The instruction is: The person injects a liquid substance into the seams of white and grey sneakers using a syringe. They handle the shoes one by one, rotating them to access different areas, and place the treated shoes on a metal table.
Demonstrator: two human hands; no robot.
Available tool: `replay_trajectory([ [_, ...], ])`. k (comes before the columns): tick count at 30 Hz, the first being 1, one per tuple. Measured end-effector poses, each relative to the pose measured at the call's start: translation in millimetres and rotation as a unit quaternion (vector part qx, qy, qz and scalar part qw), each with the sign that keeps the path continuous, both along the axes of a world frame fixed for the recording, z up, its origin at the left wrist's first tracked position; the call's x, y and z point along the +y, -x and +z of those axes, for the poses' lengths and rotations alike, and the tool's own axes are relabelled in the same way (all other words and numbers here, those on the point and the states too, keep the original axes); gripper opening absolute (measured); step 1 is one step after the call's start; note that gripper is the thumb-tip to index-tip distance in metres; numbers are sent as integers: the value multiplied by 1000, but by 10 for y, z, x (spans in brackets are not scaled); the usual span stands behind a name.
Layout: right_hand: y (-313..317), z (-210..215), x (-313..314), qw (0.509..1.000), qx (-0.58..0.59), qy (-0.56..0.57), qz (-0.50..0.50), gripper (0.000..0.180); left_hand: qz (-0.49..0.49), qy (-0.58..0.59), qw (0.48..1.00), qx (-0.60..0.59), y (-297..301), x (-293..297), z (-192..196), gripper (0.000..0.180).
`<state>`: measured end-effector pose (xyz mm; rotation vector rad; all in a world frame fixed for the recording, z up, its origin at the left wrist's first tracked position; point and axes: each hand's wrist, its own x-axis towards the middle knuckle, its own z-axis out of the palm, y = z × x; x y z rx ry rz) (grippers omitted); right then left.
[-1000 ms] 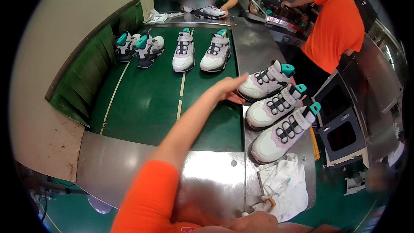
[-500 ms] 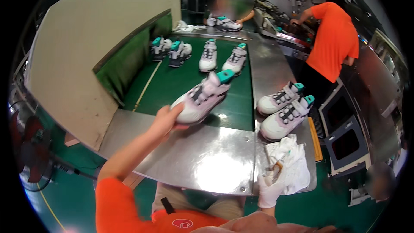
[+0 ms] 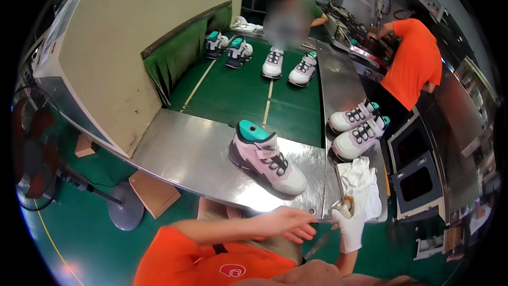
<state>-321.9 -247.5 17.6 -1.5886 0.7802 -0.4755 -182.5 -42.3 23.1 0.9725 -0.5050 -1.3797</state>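
Observation:
A white and pale pink sports shoe point(image 3: 271, 163) with black laces stands on the metal ledge point(image 3: 182, 135) in front of me, its toe pointing right and towards me. A teal last point(image 3: 254, 130) fills its opening. My bare left hand point(image 3: 286, 223) is in the air near the ledge's front edge, fingers apart, holding nothing. My right hand point(image 3: 349, 228), in a white glove, is closed at the right corner around a small brownish thing that I cannot make out. Beside it lies a crumpled white cloth point(image 3: 362, 185). A matching pair of shoes point(image 3: 360, 137) stands beyond the cloth.
Several more shoes point(image 3: 272, 64) stand on the green conveyor belt point(image 3: 243, 92). A beige housing point(image 3: 111, 69) with a green curtain borders it at left. A standing fan point(image 3: 39, 148) and a cardboard box point(image 3: 153, 193) are on the floor. Two people work beyond, one in an orange shirt point(image 3: 413, 63).
The shoe in my left hand has been set down on the ledge and now faces right. My left hand has let go and drawn back towards my right hand. The view has shifted.

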Motion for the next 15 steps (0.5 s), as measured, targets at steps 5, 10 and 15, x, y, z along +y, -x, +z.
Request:
replay_trajectory([
  [5,326,300,-74,997,-61,-46,23,57,187,178,454,-853,-729,-214,678,44],
  [10,75,239,-217,998,53,36,-3,57,32,-104,549,-829,-1296,172,601,58],
  [15,181,443,-310,988,105,18,110,64,84,101,488,-863,-935,759,407,30],
])
